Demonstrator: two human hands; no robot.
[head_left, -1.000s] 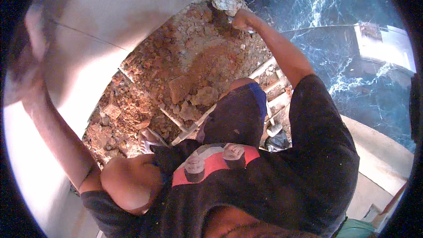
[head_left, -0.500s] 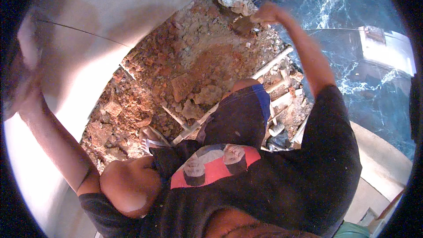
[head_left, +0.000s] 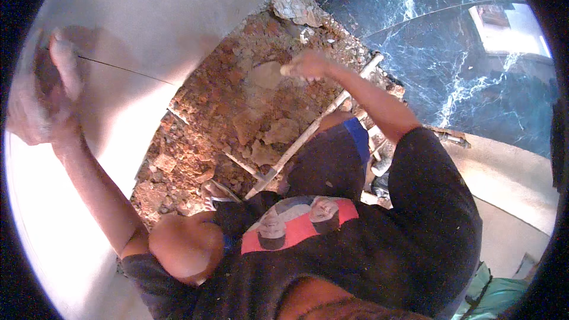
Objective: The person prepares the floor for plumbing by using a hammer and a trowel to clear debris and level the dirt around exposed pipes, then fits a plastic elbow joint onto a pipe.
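Observation:
My right hand [head_left: 309, 65] is closed over the dug earth. It grips a trowel, whose flat, dirt-coloured blade [head_left: 267, 75] points left and lies low over the soil; the blade is blurred and the handle mostly hidden in my fist. My left hand [head_left: 47, 92] is stretched out to the far left against a pale smooth panel [head_left: 148, 18]. Its fingers look spread and hold nothing. Broken earth and rubble [head_left: 219, 92] lie below and between my hands.
A long wooden-handled pick [head_left: 308, 133] lies across the rubble beside my bent knee. A big stone [head_left: 296, 10] sits at the far edge. Dark blue marbled slabs [head_left: 438, 53] border the right side. Green cloth [head_left: 495, 293] shows at lower right.
My right hand has come from the far stone nearer and leftward, bringing the trowel blade over the middle of the soil. The view has shifted a little; my left hand stays by the panel.

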